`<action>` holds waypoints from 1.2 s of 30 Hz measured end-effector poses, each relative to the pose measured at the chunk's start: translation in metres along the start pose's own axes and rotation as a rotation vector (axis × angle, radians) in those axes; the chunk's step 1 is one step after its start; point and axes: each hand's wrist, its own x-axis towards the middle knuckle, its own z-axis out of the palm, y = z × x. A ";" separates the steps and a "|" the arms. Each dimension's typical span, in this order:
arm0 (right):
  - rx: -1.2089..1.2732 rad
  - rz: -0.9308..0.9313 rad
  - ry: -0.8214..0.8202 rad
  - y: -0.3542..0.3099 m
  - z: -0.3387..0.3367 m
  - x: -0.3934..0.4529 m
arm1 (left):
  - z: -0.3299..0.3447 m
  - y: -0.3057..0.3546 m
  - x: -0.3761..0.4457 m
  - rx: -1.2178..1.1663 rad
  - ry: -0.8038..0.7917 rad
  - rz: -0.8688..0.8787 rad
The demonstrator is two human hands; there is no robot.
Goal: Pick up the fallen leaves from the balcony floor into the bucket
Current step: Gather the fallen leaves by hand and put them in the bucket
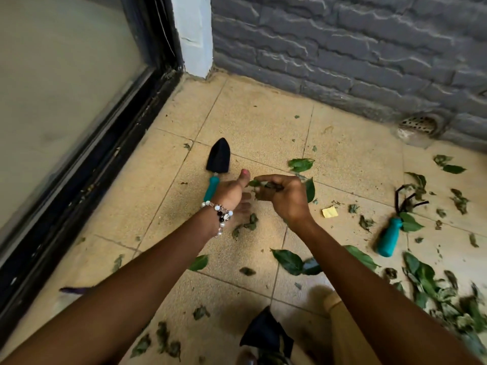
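Over gritty tiles (250, 122) — right hand (286, 198) grips crumpled leaves (266, 187).

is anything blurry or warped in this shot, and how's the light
Head view: soft, even light, faint shadows; wide-angle bending curves the black door frame and grey brick wall; motion blur smears the green leaf pile at lower right; the right hand gripping leaves stays fairly sharp.

Trowel (217, 160) lies left of the hand rake (395, 227); leaves (432, 285) (scattered) between and right
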 end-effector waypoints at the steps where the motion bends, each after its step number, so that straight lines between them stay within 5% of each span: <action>1: -0.122 -0.068 0.015 -0.007 0.008 -0.005 | 0.002 0.000 -0.003 -0.125 -0.053 -0.105; 4: -0.546 -0.326 -0.169 -0.023 0.028 -0.023 | 0.008 0.002 -0.007 -0.437 -0.087 -0.206; 6: -0.745 -0.245 -0.426 -0.025 0.030 -0.026 | 0.006 0.002 -0.006 -0.427 0.037 -0.153; 8: -0.654 -0.124 -0.613 -0.023 0.022 -0.026 | 0.004 0.000 -0.001 -0.397 0.171 -0.060; 9: -0.491 -0.115 -0.620 -0.022 0.018 -0.027 | 0.003 -0.001 0.001 -0.413 0.212 -0.028; 11: -0.181 -0.116 -0.367 -0.018 0.012 -0.026 | -0.001 -0.003 0.001 -0.505 0.203 -0.040; 14: -0.309 -0.105 0.136 -0.004 0.011 -0.022 | -0.014 -0.002 0.003 -0.541 0.159 -0.065; 18: -0.803 -0.109 -0.217 0.035 0.038 -0.047 | -0.033 0.004 0.005 -0.553 0.162 -0.015; 21: -1.028 -0.304 -0.295 0.051 0.058 -0.069 | -0.039 0.004 0.005 -0.526 0.176 -0.031; 25: -1.055 -0.464 -0.321 0.047 0.058 -0.057 | -0.048 0.007 0.002 -0.493 0.151 -0.052; 29: -0.917 -0.501 -0.176 0.038 0.055 -0.013 | -0.055 0.011 -0.003 -0.486 0.127 -0.053; 36: -1.128 -0.654 -0.380 0.040 0.065 -0.012 | -0.067 0.007 -0.004 -0.523 0.103 -0.070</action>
